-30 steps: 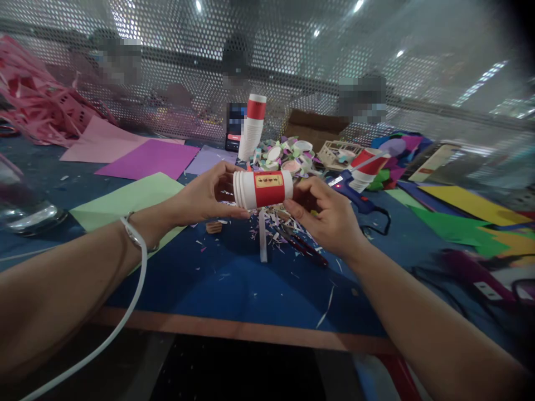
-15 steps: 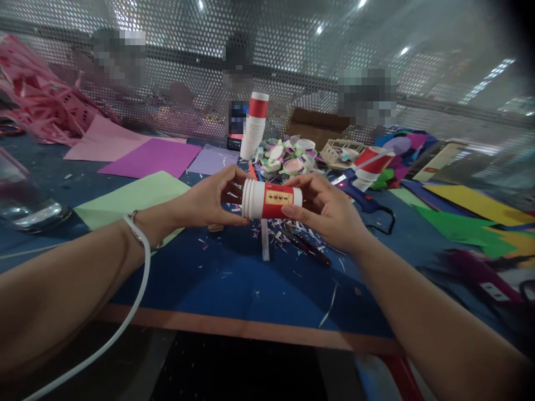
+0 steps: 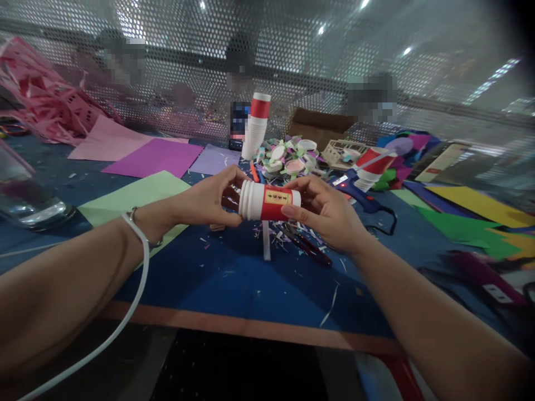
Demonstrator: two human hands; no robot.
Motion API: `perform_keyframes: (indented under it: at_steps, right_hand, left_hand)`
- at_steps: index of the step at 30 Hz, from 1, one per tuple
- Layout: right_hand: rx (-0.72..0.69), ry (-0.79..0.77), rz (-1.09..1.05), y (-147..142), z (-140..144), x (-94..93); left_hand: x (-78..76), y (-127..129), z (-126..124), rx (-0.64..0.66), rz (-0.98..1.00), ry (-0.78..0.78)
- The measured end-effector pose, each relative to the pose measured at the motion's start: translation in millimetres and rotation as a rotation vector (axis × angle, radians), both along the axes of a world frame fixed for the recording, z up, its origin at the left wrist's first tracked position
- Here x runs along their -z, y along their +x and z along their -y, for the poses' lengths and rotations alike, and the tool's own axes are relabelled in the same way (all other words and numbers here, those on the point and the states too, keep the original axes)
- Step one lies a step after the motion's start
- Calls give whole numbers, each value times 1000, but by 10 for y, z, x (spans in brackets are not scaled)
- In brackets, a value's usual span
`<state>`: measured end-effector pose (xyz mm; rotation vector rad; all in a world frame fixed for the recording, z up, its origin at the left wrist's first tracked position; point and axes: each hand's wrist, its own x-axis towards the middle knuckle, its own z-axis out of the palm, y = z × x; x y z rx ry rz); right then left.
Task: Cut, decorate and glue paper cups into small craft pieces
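While both hands hold it, cups (image 3: 267, 201): lying sideways, raised above the scissors (image 3: 307, 247).
Left hand (image 3: 209, 199): fingers closed around rim end.
Right hand (image 3: 326, 210): pinching base end (thumb on red band).
Tip: grip lightly, avoid crushing.

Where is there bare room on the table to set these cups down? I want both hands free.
The barest patch is the blue mat, between the stacked cups held by the left hand and right hand and the table's near edge. The green sheet is also flat. Under the cups lie scraps, a white strip and scissors; beyond, paper rounds crowd it.
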<state>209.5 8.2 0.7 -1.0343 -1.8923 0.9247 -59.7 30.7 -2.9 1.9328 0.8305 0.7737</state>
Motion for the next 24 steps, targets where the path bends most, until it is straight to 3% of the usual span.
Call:
perform_keyframes:
  at_steps: [7, 14, 19, 24]
  right_hand:
    - [86, 31, -46, 107, -97, 6]
    - [70, 25, -59, 142, -151, 31]
    - [20, -24, -110, 169, -186, 46]
    - [-61, -96, -104, 130, -151, 63]
  left_hand:
    - [67, -98, -144, -79, -39, 96]
    - [63, 36, -47, -172, -101, 135]
    - [68, 45, -40, -92, 18, 20]
    - [128, 63, -44, -36, 31, 66]
